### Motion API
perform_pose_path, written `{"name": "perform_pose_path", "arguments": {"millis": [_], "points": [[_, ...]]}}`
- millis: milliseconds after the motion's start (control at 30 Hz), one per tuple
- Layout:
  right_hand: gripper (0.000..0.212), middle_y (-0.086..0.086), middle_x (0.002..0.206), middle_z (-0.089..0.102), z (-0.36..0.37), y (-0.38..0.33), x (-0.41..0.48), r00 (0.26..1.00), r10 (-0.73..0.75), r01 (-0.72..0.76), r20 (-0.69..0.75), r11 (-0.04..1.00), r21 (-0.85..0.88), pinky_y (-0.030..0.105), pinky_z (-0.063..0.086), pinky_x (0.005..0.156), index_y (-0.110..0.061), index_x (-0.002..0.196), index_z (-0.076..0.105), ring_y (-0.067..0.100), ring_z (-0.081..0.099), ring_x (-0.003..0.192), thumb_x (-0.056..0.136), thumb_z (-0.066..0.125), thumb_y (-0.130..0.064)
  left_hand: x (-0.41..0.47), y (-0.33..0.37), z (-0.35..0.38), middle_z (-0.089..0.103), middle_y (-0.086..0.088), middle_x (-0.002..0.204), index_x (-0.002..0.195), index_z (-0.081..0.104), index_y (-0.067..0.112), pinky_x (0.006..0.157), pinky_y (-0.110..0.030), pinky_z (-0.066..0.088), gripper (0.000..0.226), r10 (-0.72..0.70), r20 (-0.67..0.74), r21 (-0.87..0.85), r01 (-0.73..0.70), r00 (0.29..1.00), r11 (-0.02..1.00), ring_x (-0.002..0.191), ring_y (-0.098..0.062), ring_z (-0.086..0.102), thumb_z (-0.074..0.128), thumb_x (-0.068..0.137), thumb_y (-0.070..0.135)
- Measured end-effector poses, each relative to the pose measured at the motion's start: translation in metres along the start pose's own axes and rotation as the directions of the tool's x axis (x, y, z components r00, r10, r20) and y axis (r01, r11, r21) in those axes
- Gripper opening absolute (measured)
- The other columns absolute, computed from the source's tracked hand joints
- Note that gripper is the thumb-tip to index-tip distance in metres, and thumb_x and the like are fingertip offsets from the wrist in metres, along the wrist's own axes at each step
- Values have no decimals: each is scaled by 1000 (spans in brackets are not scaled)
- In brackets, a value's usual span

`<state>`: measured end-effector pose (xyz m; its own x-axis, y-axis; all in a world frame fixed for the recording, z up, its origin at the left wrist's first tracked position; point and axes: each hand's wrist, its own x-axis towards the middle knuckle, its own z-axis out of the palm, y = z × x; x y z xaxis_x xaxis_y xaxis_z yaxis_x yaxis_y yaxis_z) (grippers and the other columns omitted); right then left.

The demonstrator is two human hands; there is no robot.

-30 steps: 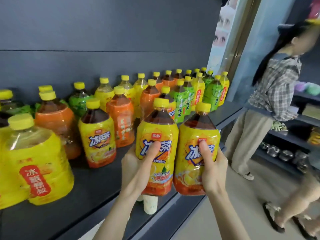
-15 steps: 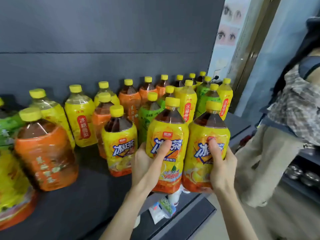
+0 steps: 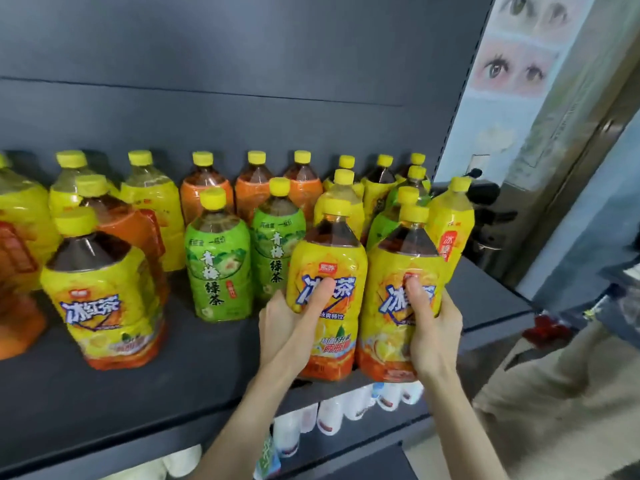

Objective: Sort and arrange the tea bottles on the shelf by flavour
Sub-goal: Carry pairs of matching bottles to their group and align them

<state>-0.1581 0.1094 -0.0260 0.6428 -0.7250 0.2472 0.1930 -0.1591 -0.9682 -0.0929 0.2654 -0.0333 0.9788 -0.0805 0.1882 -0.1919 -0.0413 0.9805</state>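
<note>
Bottles in left hand, right hand

Bare shelf lies open at the front between the lone yellow bottle on the left and the nearer held bottle. Two green bottles close that gap behind; back rows stand packed. The shelf's right end is bare.

Left yellow iced-tea bottle and right yellow iced-tea bottle are upright, side by side, at the dark shelf's near edge. Green-tea bottles stand just left, orange bottles farther back.
</note>
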Motion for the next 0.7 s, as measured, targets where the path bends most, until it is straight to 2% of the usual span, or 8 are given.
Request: {"name": "perform_pose_path", "arguments": {"millis": [133, 300, 433, 567, 700], "points": [[60, -3, 93, 75, -12, 13, 38, 1000, -14, 14, 10, 1000, -3, 46, 54, 87, -21, 99, 68, 17, 70, 89, 63, 63, -68, 17, -5, 34, 71, 12, 87, 97, 69, 19, 78, -27, 52, 78, 29, -29, 31, -28, 999, 999, 84, -3, 66, 51, 54, 82], [58, -2, 90, 75, -39, 27, 71, 998, -29, 29, 57, 1000, 4, 46, 55, 85, -20, 97, 67, 17, 71, 86, 64, 62, -68, 15, -7, 78, 69, 17, 88, 99, 66, 23, 65, -4, 44, 70, 44, -61, -14, -45, 997, 999, 81, 10, 63, 53, 56, 76], [53, -2, 89, 74, -59, 36, 99, 992, -27, 23, 124, 999, 27, 47, 55, 84, -23, 95, 67, 19, 71, 85, 65, 64, -66, 9, -4, 112, 67, 19, 88, 99, 64, 21, 63, -2, 42, 67, 66, -116, -8, -68, 991, 998, 81, 13, 62, 54, 57, 72], [50, -10, 84, 74, -84, 45, 124, 978, -18, 9, 208, 999, 44, 35, 56, 76, -26, 93, 65, 10, 70, 81, 61, 65, -65, 0, -9, 152, 68, 18, 93, 102, 64, 24, 74, -14, 46, 69, 11, -218, -23, -16, 976, 1000, 86, 8, 62, 54, 56, 75], [46, -16, 83, 72, -100, 55, 145, 966, -39, 22, 257, 997, 69, 24, 54, 71, -26, 96, 63, 4, 69, 79, 66, 67, -60, -6, -10, 183, 66, 21, 92, 107, 61, 25, 70, -7, 44, 71, 25, -287, 1, -25, 958, 1000, 84, 13, 60, 56, 57, 73]]}}
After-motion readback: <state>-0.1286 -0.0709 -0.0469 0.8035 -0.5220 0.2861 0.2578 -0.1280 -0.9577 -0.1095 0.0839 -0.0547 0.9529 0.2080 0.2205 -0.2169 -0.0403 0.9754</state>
